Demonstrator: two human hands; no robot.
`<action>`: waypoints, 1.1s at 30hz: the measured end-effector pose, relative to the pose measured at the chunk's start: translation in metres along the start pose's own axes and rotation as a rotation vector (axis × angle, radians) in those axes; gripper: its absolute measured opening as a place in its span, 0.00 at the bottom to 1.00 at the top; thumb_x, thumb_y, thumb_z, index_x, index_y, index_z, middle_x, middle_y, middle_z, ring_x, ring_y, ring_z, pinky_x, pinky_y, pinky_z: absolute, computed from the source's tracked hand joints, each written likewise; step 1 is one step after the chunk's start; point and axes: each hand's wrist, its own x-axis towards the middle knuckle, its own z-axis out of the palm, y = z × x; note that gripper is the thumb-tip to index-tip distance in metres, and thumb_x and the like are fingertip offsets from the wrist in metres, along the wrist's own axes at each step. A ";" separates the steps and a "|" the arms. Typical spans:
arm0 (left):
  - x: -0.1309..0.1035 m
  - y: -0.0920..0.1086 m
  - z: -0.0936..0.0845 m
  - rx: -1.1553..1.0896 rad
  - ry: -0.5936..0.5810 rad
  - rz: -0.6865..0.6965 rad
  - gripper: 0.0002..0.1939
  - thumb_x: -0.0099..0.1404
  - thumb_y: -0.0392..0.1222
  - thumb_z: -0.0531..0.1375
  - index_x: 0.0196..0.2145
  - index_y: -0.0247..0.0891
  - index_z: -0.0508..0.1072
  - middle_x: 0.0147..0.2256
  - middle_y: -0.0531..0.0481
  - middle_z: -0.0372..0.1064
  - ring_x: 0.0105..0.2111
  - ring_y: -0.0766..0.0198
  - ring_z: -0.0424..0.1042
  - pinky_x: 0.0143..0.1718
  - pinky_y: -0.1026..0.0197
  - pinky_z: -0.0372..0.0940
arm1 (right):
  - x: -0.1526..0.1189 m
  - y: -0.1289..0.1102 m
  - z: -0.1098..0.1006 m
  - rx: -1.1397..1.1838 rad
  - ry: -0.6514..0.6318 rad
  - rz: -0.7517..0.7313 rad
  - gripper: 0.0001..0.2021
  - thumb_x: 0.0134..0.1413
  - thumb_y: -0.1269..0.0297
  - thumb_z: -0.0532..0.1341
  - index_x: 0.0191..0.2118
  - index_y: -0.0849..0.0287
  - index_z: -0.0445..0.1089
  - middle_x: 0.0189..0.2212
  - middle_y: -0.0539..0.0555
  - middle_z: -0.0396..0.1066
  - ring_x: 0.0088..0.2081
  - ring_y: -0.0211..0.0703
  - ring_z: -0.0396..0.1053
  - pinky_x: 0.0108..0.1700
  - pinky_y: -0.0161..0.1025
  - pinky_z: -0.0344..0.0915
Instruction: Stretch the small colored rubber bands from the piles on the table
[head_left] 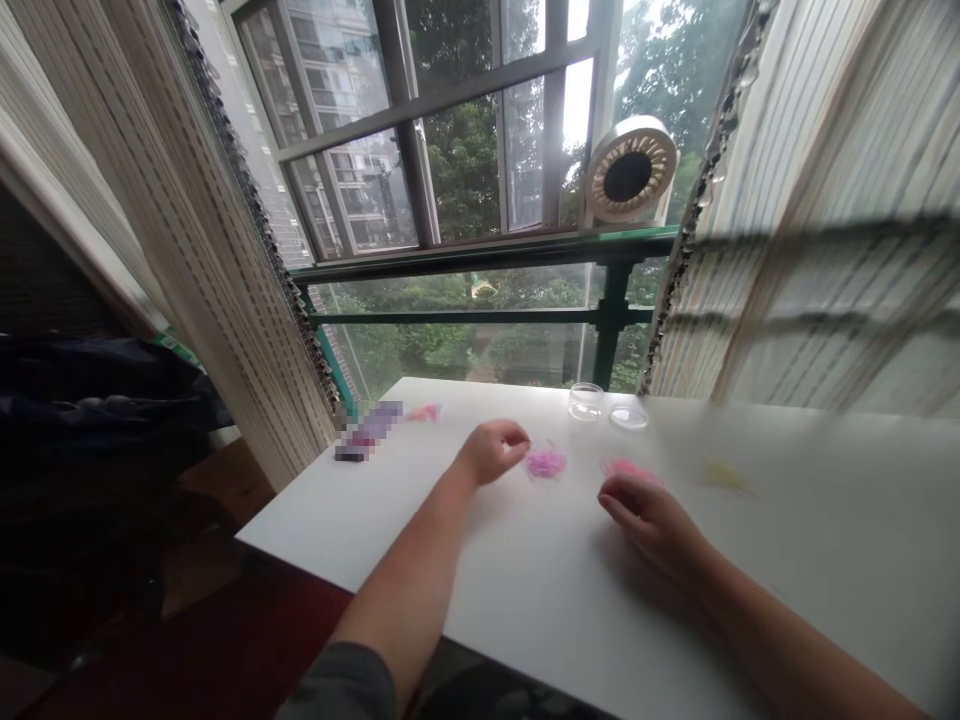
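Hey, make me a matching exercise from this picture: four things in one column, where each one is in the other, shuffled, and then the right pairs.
Things
1. Purple-pink pile
2. Yellow pile
3. Clear jar
4. Round fan

Places
A. In front of the window, above the green railing
B. Farthest right of the small piles on the white table
C. Next to the left hand
D. Beside a clear round piece

Right pairs: 1-C, 2-B, 3-D, 4-A
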 end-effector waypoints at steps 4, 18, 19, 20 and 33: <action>-0.005 -0.050 -0.040 0.113 0.175 -0.254 0.08 0.55 0.41 0.55 0.30 0.35 0.72 0.29 0.48 0.71 0.31 0.64 0.68 0.35 0.63 0.63 | 0.000 -0.002 0.000 -0.003 -0.019 0.016 0.08 0.51 0.61 0.54 0.27 0.59 0.64 0.20 0.50 0.64 0.24 0.38 0.60 0.27 0.35 0.58; -0.014 -0.072 -0.036 0.156 0.114 -0.412 0.08 0.51 0.40 0.58 0.29 0.37 0.75 0.29 0.48 0.73 0.31 0.62 0.69 0.35 0.61 0.62 | 0.000 -0.004 0.000 -0.002 -0.033 0.023 0.09 0.50 0.60 0.54 0.26 0.59 0.64 0.19 0.49 0.62 0.23 0.37 0.59 0.26 0.35 0.57; -0.015 -0.072 -0.037 0.158 0.110 -0.419 0.08 0.51 0.39 0.58 0.29 0.37 0.75 0.29 0.48 0.73 0.31 0.62 0.69 0.35 0.61 0.62 | 0.000 -0.005 0.000 0.007 -0.031 0.024 0.09 0.50 0.60 0.54 0.26 0.59 0.64 0.19 0.48 0.62 0.22 0.37 0.59 0.26 0.35 0.56; -0.016 -0.073 -0.038 0.158 0.107 -0.429 0.08 0.51 0.39 0.58 0.29 0.37 0.75 0.29 0.48 0.73 0.31 0.62 0.69 0.35 0.62 0.62 | 0.000 -0.005 0.000 0.017 -0.028 0.025 0.09 0.50 0.61 0.54 0.26 0.59 0.64 0.19 0.48 0.62 0.22 0.37 0.58 0.25 0.35 0.56; -0.018 -0.073 -0.048 0.123 0.015 -0.474 0.08 0.48 0.41 0.59 0.27 0.36 0.74 0.26 0.49 0.72 0.28 0.62 0.69 0.30 0.63 0.61 | 0.000 -0.002 0.000 0.012 -0.029 0.027 0.09 0.51 0.61 0.54 0.25 0.59 0.63 0.18 0.48 0.60 0.22 0.36 0.57 0.25 0.34 0.55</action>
